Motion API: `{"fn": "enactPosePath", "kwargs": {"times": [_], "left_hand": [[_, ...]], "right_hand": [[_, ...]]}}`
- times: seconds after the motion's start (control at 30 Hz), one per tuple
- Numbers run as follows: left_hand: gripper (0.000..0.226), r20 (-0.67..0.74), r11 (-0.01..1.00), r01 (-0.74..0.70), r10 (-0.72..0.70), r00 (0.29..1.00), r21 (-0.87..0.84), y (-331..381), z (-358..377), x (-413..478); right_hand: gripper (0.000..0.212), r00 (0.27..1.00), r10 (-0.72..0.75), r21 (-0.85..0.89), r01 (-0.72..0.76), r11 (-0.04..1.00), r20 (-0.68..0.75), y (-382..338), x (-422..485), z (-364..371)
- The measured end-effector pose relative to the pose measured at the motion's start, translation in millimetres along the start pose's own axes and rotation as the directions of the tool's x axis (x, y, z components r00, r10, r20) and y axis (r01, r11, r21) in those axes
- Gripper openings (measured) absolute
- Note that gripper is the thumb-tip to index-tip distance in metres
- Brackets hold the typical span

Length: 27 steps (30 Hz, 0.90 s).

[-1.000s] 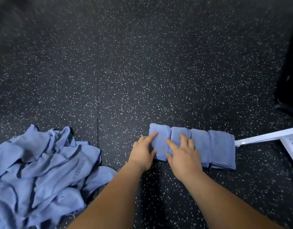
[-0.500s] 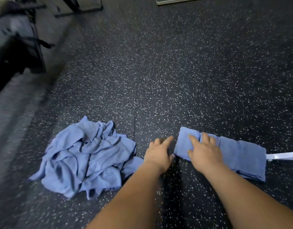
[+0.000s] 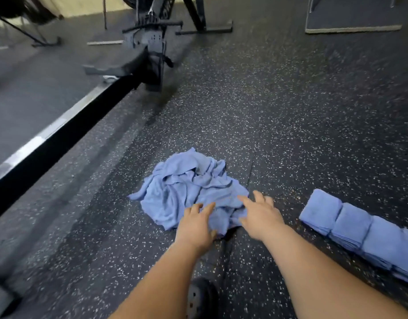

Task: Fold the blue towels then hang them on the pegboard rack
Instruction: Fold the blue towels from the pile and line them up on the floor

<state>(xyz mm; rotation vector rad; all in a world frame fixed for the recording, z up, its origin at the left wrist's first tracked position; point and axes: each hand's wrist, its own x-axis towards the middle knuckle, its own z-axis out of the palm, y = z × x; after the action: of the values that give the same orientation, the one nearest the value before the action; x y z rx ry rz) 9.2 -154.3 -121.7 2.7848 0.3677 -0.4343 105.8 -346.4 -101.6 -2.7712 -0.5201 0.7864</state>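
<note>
A crumpled heap of blue towels [image 3: 187, 189] lies on the speckled black floor at centre. My left hand [image 3: 195, 223] reaches over its near edge with fingers stretched out, holding nothing. My right hand [image 3: 259, 214] hovers at the heap's right edge, fingers also spread and straight. A row of folded blue towels [image 3: 350, 229] lies side by side on the floor to the right, apart from both hands. The pegboard rack is out of view.
A long black and silver rail [image 3: 60, 130] of a gym machine runs along the left, with its upright frame [image 3: 154, 49] at the back. A grey mat [image 3: 352, 21] lies at the far right. A dark shoe [image 3: 199, 298] shows at the bottom.
Both hands have left the folded row and moved left to the crumpled heap. The view has swung left and up, so the gym machine now shows and the white rack part has gone.
</note>
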Motion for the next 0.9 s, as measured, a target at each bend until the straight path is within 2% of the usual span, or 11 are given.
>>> {"fn": "enactPosePath", "kwargs": {"times": [0.2, 0.4, 0.47, 0.53, 0.63, 0.77, 0.83, 0.9], "left_hand": [[0.085, -0.008, 0.998, 0.048, -0.049, 0.999, -0.048, -53, -8, -11], [0.082, -0.008, 0.993, 0.075, -0.076, 0.997, -0.095, -86, -8, 5], [0.081, -0.008, 0.991, 0.069, -0.070, 0.997, -0.116, -92, -6, 12], [0.079, -0.020, 0.989, 0.076, -0.079, 0.997, -0.129, -93, -4, 18], [0.072, -0.007, 0.985, 0.098, -0.100, 0.995, -0.141, -85, -3, 28], [0.028, -0.078, 0.993, 0.086, -0.092, 0.993, -0.085, -75, -14, 36], [0.025, -0.145, 0.987, 0.100, -0.118, 0.982, -0.129, -76, -22, 34], [0.019, -0.214, 0.976, 0.107, -0.147, 0.966, -0.188, -79, -35, 30]], "right_hand": [[0.071, 0.976, -0.168, -0.118, 0.185, 0.976, 0.137, -64, 20, 22], [0.074, 0.967, -0.159, -0.246, 0.206, 0.947, 0.199, -68, 44, 57], [0.075, 0.975, -0.165, -0.236, 0.197, 0.952, 0.148, -66, 51, 61], [0.072, 0.983, -0.181, -0.207, 0.185, 0.961, 0.038, -67, 57, 62], [0.058, 0.971, -0.202, -0.151, 0.182, 0.972, -0.131, -71, 59, 53], [0.025, 0.906, -0.204, 0.000, 0.220, 0.976, -0.371, -72, 46, 31], [0.018, 0.880, -0.188, 0.015, 0.216, 0.976, -0.437, -70, 36, 18], [0.016, 0.885, -0.153, 0.023, 0.181, 0.983, -0.440, -70, 25, 0]]}}
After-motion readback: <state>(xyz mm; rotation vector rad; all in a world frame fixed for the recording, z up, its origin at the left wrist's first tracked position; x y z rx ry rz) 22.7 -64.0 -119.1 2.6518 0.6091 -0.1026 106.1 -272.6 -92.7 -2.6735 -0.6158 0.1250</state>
